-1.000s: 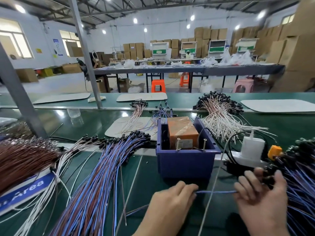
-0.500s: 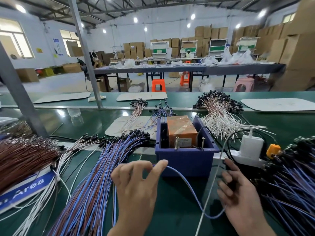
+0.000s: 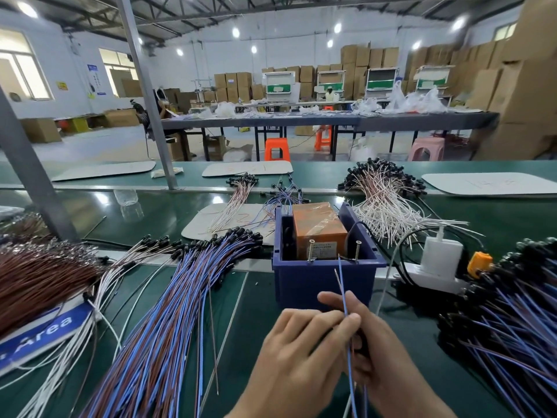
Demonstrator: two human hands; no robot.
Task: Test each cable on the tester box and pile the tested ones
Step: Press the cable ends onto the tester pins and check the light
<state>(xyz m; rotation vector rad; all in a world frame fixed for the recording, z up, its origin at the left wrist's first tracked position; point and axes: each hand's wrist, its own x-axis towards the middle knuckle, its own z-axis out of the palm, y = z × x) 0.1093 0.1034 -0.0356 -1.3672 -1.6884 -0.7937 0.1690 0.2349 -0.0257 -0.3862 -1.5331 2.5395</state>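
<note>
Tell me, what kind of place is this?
Probably a cable-assembly factory floor: heaps of blue cables on a long green workbench, an orange tester box in a blue bin, and stacked cardboard cartons behind.

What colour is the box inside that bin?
The tester box is orange, seen best in the head view.

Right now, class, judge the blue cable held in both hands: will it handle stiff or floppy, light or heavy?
Probably stiff over short spans: the cable stands up above the left hand without drooping. Likely floppier over its full length, like the curving pile beside it. Probably very light: fingertips alone hold it.
</note>
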